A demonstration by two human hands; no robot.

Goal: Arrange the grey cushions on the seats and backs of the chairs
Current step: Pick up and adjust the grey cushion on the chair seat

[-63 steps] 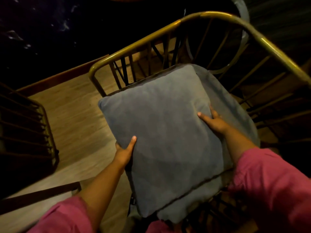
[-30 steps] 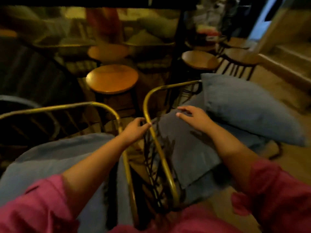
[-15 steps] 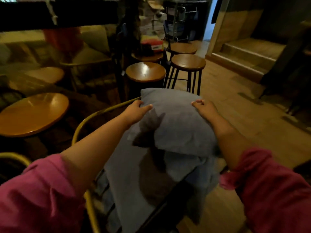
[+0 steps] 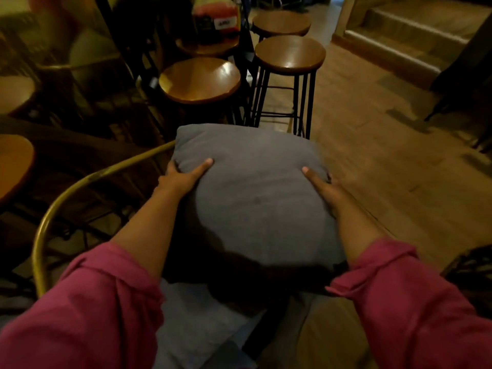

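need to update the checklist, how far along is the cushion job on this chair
Done: a flat grey seat cushion already lies on the chair with the curved brass-coloured metal frame. In hand: the left hand and right hand grip the sides of a plump square grey cushion, held above that seat. Left: setting it against the chair's back. Other chairs can't be judged from this view.

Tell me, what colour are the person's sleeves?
Pinkish-red sleeves, clearest in the head view, the only one.
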